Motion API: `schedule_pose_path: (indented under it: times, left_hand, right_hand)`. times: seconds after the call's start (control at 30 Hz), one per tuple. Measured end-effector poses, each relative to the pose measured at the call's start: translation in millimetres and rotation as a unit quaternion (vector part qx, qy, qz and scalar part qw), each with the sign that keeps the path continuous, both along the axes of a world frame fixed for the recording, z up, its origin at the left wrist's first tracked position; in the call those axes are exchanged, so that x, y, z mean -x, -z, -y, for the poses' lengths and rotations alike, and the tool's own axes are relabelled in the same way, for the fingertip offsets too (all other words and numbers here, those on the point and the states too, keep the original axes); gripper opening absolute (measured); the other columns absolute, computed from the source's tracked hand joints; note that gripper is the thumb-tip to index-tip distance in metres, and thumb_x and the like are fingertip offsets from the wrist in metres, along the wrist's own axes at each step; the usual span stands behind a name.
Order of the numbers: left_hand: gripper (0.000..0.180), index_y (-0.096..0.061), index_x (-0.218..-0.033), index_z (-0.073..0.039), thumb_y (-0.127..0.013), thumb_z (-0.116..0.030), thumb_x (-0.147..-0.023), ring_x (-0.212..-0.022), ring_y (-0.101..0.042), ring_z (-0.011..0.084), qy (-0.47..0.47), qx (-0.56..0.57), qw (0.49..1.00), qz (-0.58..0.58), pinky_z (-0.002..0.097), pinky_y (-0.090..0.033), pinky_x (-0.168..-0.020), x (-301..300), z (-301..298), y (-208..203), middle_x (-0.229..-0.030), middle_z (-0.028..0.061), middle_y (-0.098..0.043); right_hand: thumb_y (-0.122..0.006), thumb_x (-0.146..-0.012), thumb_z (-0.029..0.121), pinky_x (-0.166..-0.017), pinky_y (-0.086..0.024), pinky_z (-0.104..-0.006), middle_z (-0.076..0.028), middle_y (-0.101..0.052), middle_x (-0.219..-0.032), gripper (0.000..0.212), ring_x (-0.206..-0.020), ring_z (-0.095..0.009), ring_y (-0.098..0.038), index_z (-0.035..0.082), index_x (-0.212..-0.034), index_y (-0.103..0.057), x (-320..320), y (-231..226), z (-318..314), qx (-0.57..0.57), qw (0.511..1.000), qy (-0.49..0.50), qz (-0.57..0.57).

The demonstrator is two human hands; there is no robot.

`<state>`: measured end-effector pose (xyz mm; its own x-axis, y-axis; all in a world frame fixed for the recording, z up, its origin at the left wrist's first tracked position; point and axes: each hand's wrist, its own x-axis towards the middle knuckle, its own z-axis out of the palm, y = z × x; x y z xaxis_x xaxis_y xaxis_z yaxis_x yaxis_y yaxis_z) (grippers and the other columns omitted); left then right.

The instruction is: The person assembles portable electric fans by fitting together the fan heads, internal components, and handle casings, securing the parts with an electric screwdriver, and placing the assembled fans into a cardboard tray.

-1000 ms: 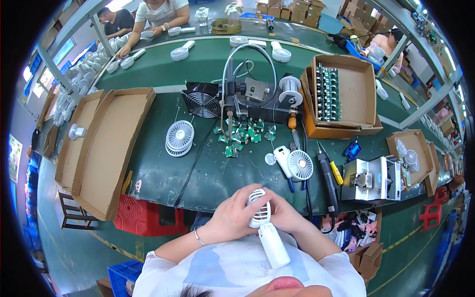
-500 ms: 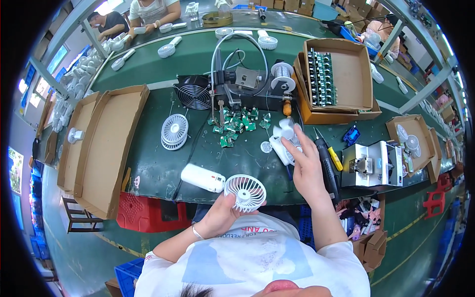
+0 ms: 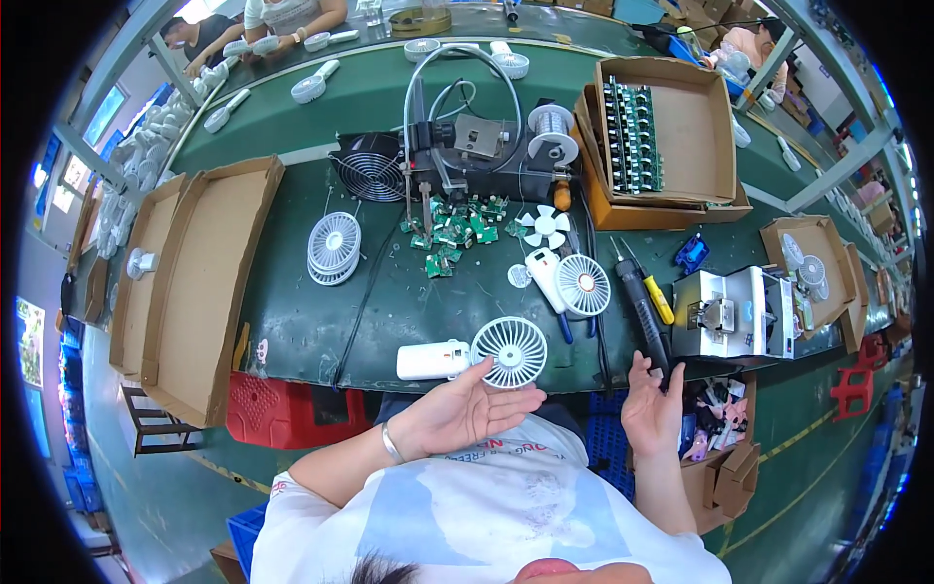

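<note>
A white handheld fan lies at the table's front edge, its round slatted grille (image 3: 509, 352) on the right and its handle (image 3: 428, 360) on the left. My left hand (image 3: 467, 414) is palm up just below, fingers stretched out and thumb overlapping the grille's rim; whether it touches cannot be told. To the right, my right hand (image 3: 654, 409) hangs palm up with fingers apart, near the lower end of a black electric screwdriver (image 3: 642, 302). Beyond the hands lie another white fan (image 3: 584, 285) and a loose white fan blade (image 3: 544, 226).
Green circuit boards (image 3: 457, 229) are heaped before a soldering machine (image 3: 467, 161). Fan grilles (image 3: 334, 248) stand to the left, beside cardboard trays (image 3: 209, 292). A yellow screwdriver (image 3: 659, 300) and a white metal machine (image 3: 735, 316) are at right. People sit across the conveyor.
My left hand has let go of the fan, which now rests farther right on the table. My right hand has drawn back from the fan blade, which now lies above the second fan.
</note>
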<state>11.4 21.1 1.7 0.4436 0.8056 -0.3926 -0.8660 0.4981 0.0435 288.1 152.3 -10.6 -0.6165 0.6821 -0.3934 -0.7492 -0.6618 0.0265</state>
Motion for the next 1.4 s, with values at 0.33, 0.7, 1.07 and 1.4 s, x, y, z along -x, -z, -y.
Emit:
schedule_pose_path:
  times: [0.33, 0.7, 1.07, 1.4]
  left_hand:
    - [0.045, -0.043, -0.132, 0.006, -0.042, -0.025, -0.1, -0.113, -0.057, 0.0226, 0.062, -0.262, 0.887, -0.375, 0.0352, -0.042, -0.1, 15.1, 7.2, -69.4, -0.122, 0.0187, -0.058]
    - [0.036, -0.059, -0.114, 0.012, -0.06, -0.012, -0.087, -0.108, -0.059, 0.0365, -0.138, -0.574, 0.667, -0.454, 0.0432, -0.046, -0.093, 15.7, 36.0, -142.5, -0.116, 0.027, -0.06]
    - [0.054, -0.054, -0.123, -0.008, -0.075, -0.023, -0.075, -0.121, -0.048, 0.0355, -0.039, -0.321, 0.235, -0.917, 0.0467, -0.036, -0.103, 11.3, 20.2, -63.1, -0.125, 0.0171, -0.054]
    - [0.044, -0.059, -0.113, -0.014, -0.076, -0.023, -0.073, -0.107, -0.054, 0.0328, -0.054, -0.294, 0.264, -0.917, 0.044, -0.043, -0.091, 3.4, 18.3, -2.1, -0.113, 0.0136, -0.057]
  right_hand:
    - [-0.046, -0.096, 0.043, -0.088, -0.053, -0.0308, -0.021, -0.055, -0.124, 0.063, -0.101, -0.026, -0.064, -0.006, -0.135, -0.037, 11.0, -32.5, 10.9, -0.144, 0.936, 0.098, 0.307]
    - [-0.025, -0.101, 0.037, -0.063, -0.052, -0.0287, -0.017, -0.063, -0.083, 0.05, -0.069, -0.021, -0.062, -0.001, -0.097, -0.057, 15.6, -109.6, -6.3, -0.456, 0.491, 0.468, 0.575]
    - [-0.042, -0.092, 0.055, -0.062, -0.042, -0.0343, -0.013, -0.062, -0.066, 0.061, -0.064, -0.022, -0.053, -0.002, -0.084, -0.062, 60.0, -118.6, -21.9, -0.816, 0.42, 0.198, 0.345]
    - [-0.047, -0.087, 0.063, -0.062, -0.049, -0.0306, -0.017, -0.063, -0.074, 0.081, -0.066, -0.021, -0.063, -0.013, -0.116, -0.05, 62.1, -54.3, -40.8, -0.625, 0.726, -0.252, 0.137]
